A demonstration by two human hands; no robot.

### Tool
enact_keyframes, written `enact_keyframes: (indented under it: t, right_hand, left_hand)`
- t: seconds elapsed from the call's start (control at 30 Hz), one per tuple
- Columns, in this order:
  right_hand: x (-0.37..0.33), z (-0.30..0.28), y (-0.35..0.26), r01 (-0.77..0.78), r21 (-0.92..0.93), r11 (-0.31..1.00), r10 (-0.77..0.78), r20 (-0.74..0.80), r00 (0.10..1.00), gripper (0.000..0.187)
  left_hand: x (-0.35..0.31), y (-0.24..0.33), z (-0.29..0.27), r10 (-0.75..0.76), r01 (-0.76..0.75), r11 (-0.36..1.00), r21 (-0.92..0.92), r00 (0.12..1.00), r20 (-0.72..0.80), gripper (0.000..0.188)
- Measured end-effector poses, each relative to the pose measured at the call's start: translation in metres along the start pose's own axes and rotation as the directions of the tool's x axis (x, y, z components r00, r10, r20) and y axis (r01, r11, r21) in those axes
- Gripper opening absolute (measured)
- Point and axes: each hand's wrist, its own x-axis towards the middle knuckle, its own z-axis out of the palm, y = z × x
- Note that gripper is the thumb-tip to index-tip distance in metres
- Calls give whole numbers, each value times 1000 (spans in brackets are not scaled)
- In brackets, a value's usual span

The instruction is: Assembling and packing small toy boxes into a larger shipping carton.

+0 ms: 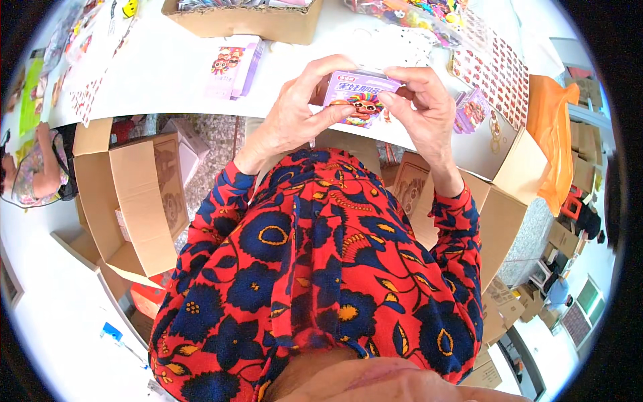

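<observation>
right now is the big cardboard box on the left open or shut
Open. The cardboard box left of the person has its flaps spread outward, baring the inner walls. What is inside cannot be told.

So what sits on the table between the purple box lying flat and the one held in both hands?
Nothing: in the head view, only bare white table separates the flat purple box from the held purple box.

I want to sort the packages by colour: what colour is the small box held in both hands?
The small box is light purple with a colourful cartoon figure, seen in the head view.
</observation>
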Motion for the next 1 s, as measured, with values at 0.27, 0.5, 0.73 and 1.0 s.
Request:
enact_keyframes:
  t: [0.27,0.5,0.73,1.0]
  right_hand:
    - [10,-1,-15,-219,163,962,209,77,975,44]
    - [13,0,-13,-66,123,990,60,52,997,39]
    - [11,1,-3,100,79,992,-112,160,981,26]
    - [15,0,-15,-16,-46,999,24,190,981,29]
  left_hand:
    - [-2,1,-4,-35,37,997,-62,999,29,47]
    - [-6,6,4,16,-16,1000,2,983,-181,63]
    - [-7,-2,-2,147,-143,988,54,986,-75,57]
    - [-8,2,-2,20,-14,989,149,999,-33,53]
